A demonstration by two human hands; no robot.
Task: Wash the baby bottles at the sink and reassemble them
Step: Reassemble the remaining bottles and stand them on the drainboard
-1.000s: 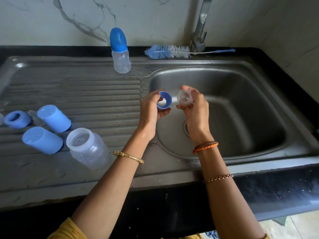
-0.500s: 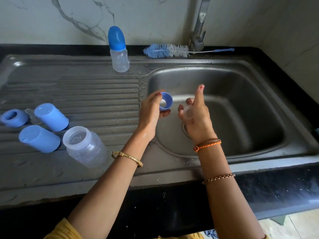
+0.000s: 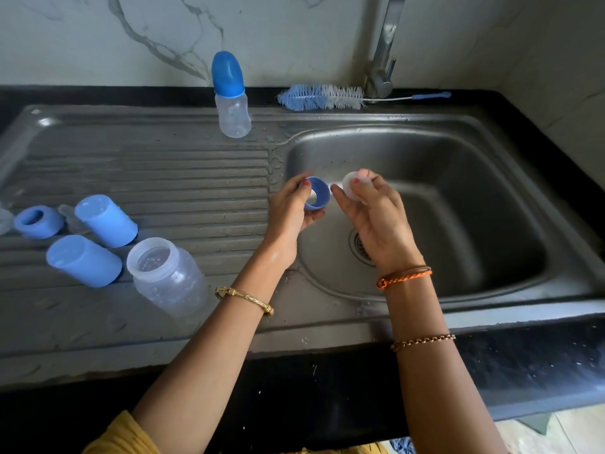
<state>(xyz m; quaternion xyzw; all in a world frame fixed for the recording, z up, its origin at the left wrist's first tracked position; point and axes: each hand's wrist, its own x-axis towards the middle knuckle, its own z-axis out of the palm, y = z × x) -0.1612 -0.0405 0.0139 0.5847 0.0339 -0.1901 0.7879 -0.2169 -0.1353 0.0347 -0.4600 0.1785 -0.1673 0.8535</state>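
Note:
My left hand (image 3: 289,213) grips a blue screw ring (image 3: 317,193) over the left edge of the sink basin (image 3: 458,208). Just right of it, my right hand (image 3: 376,221) pinches a clear silicone teat (image 3: 352,190) between its fingertips. Ring and teat are a small gap apart. An open clear bottle (image 3: 167,276) lies tilted on the drainboard (image 3: 163,178). Beside it lie two blue caps (image 3: 106,221) (image 3: 83,260) and another blue ring (image 3: 37,221). An assembled bottle (image 3: 230,96) with a blue cap stands upright at the back.
A blue-and-white bottle brush (image 3: 322,97) lies along the back ledge by the tap (image 3: 383,54). A clear teat (image 3: 70,217) lies between the ring and a cap. The drain (image 3: 358,245) sits under my right hand. Black counter runs along the front.
My right hand has come back up from a lower position and turned the teat toward the ring. My left hand holds the ring almost still.

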